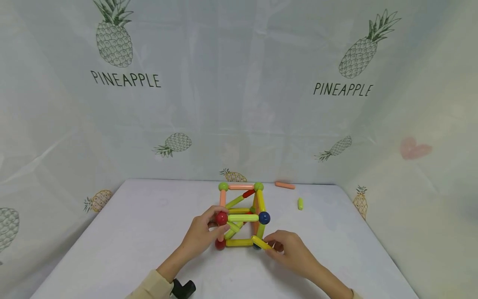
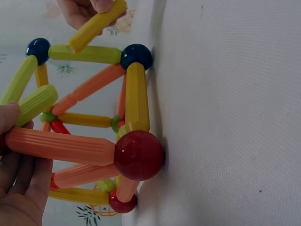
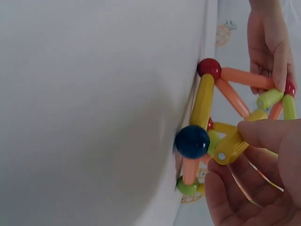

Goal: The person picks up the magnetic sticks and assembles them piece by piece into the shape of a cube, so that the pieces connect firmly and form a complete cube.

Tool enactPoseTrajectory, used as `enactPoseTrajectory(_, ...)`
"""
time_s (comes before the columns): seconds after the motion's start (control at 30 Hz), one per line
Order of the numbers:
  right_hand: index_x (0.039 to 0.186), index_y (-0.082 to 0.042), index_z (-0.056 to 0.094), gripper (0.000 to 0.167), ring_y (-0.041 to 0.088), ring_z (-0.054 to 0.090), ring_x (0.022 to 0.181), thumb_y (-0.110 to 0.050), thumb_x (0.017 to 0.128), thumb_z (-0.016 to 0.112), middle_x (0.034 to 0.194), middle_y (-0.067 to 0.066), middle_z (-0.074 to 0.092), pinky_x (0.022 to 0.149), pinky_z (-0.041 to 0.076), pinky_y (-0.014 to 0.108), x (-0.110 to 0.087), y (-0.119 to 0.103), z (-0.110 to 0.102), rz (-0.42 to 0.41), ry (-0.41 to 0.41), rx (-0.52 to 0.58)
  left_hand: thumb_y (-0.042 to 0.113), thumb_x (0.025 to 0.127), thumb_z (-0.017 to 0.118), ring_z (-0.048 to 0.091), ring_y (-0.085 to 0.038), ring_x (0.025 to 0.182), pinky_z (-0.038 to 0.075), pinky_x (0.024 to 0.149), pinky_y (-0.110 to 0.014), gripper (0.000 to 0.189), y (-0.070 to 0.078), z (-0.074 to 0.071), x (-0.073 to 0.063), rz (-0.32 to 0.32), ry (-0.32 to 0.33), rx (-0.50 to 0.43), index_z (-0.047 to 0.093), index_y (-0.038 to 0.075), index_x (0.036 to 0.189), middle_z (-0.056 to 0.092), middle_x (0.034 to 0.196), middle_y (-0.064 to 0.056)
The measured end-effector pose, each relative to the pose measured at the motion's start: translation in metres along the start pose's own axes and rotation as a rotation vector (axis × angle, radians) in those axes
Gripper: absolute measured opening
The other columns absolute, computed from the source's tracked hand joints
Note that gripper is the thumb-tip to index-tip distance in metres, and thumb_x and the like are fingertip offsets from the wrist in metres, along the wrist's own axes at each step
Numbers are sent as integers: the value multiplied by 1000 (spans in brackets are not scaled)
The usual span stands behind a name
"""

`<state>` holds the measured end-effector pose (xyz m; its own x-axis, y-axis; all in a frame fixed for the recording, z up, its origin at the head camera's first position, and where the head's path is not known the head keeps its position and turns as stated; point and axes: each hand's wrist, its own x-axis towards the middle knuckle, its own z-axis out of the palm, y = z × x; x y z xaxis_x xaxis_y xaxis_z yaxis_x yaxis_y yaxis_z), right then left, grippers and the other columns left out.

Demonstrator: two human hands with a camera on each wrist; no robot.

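A cube-like frame of magnetic sticks and balls (image 1: 243,218) stands on the table. My left hand (image 1: 199,233) grips it at the upper front red ball (image 1: 222,218), the thumb against a short light green stick (image 2: 37,104) that slants inward with one end free. In my right hand (image 1: 293,251), thumb and fingers pinch a yellow magnetic stick (image 3: 231,145). That stick lies across the front right side, near the lower blue ball (image 3: 192,141); whether it touches the frame I cannot tell. Across the top front runs a green stick (image 1: 243,217) to another blue ball (image 1: 264,217).
A loose coral stick (image 1: 285,185) lies at the table's back edge, and a light green stick (image 1: 300,204) lies right of the frame. Near the left sleeve is a black object (image 1: 184,289). A pineapple-print cloth (image 1: 239,104) hangs behind the table.
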<state>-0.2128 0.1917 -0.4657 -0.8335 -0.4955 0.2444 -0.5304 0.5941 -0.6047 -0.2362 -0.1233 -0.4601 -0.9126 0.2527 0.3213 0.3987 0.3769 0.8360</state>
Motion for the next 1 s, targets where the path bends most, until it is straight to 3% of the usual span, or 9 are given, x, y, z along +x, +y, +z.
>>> enactPoseTrajectory(0.13,112,-14,79,20,1,62,76,-9,93,83,96,-4,75,67,58,23,5,-4,11,-5,34,26,22,96,82,71,-15,100,60,91,-29,43,0,0,0,0,-4,2,63,20,135,74,115,2)
enactPoseTrajectory(0.37,111,-12,80,21,0,62,76,-9,90,85,94,-4,74,66,57,21,11,-13,26,24,100,11,20,95,83,71,-13,100,59,91,-24,43,-2,0,1,-13,-2,-14,63,29,132,74,115,7)
enactPoseTrajectory(0.73,108,-14,81,22,-2,62,76,-9,88,86,93,-9,73,65,58,21,17,-20,31,32,153,-12,22,95,83,71,-14,100,60,91,-29,42,-2,0,1,-5,2,-8,64,30,131,74,117,4)
enactPoseTrajectory(0.93,110,-16,82,23,-3,62,76,-13,88,88,91,-11,72,65,57,22,19,-22,33,62,171,-79,23,96,82,71,-13,100,60,91,-29,43,-3,0,2,-1,-9,-14,64,24,134,74,115,5)
enactPoseTrajectory(1.0,110,-17,82,23,-3,62,75,-15,88,89,90,-13,72,65,56,22,19,-23,34,63,185,-111,23,96,82,71,-12,99,60,90,-28,42,-3,0,2,-5,-11,-22,63,28,133,74,114,7)
